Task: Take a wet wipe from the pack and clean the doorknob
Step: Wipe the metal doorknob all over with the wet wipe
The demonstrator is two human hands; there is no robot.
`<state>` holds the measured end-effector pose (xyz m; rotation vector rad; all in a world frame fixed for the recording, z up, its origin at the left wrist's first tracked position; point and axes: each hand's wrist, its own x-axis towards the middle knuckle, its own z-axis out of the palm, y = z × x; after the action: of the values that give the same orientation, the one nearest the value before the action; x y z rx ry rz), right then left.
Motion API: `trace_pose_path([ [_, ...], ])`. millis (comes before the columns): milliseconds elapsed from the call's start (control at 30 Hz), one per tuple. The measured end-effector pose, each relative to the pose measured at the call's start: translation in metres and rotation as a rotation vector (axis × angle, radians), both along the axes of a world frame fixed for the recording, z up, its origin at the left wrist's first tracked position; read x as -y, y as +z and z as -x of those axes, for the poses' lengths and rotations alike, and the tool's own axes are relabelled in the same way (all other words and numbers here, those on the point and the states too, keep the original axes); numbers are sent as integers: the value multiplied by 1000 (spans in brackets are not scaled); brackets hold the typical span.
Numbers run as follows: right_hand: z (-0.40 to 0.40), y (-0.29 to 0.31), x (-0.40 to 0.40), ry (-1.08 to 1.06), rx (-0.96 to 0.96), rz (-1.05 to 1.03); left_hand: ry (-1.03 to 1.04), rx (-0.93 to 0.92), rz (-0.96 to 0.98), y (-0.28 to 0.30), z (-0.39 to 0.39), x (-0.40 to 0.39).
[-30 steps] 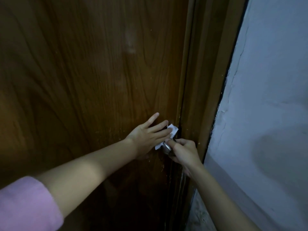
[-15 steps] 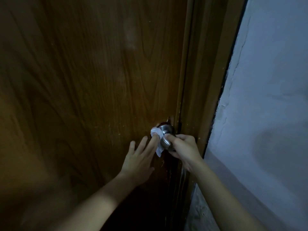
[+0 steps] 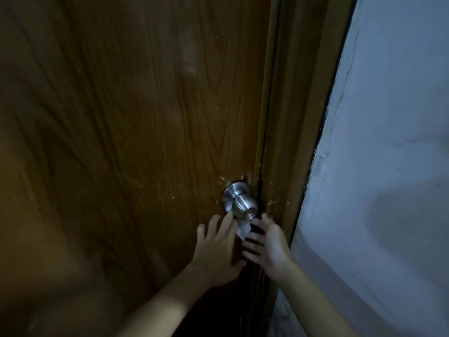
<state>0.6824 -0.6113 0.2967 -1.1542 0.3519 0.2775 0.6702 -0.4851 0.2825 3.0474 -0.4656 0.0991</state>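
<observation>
1. Nearest you, your two forearms are reaching up and forward from the bottom of the view, the left one from lower left, the right one from lower right.
2. Your left hand is lying open, fingers spread, fingertips pressing the wet wipe up against the underside of the doorknob.
3. Your right hand is hovering open beside it, fingers loosely curled; whether it is touching the wipe, I cannot tell.
4. The round steel doorknob is sitting just above both hands, its axis pointing out toward you; the left hand is nearer.
5. Farthest, the wooden door is standing behind, the pale wall to its right.
</observation>
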Motion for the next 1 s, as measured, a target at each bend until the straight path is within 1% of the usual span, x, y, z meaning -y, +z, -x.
trace_pose_path([
  [100, 4, -2, -3, 30, 34, -275, 23, -12, 168, -3, 6, 11],
  [167, 0, 2, -3, 8, 87, -384, 23, -22, 283, -4, 7, 15],
  [300, -8, 7, 2, -18, 176, -351, -40, 18, 479, 4, 8, 12],
  [400, -8, 14, 5, 7, 253, -308, 71, 185, 660, 9, 6, 1],
  [467, -7, 19, 4, 26, 324, -192, 161, 260, 784, 14, 5, -3],
  [533, -7, 22, 3, 37, 411, 15, 199, 283, 819, 19, 3, -5],
  [633, -9, 28, 4, 64, 526, 332, 208, 286, 781, 26, 1, -4],
  [733, -8, 44, 6, 107, 621, 525, 211, 309, 724, 29, -1, -1],
  [833, -10, 52, 6, 194, 762, 792, 206, 331, 719, 29, -2, 1],
  [867, -10, 53, 6, 232, 809, 823, 204, 331, 720, 29, -2, 1],
  [900, -12, 51, 7, 253, 825, 780, 202, 327, 724, 29, -2, 0],
  [1000, -13, 50, 15, 247, 755, 389, 191, 301, 723, 29, 0, -3],
])
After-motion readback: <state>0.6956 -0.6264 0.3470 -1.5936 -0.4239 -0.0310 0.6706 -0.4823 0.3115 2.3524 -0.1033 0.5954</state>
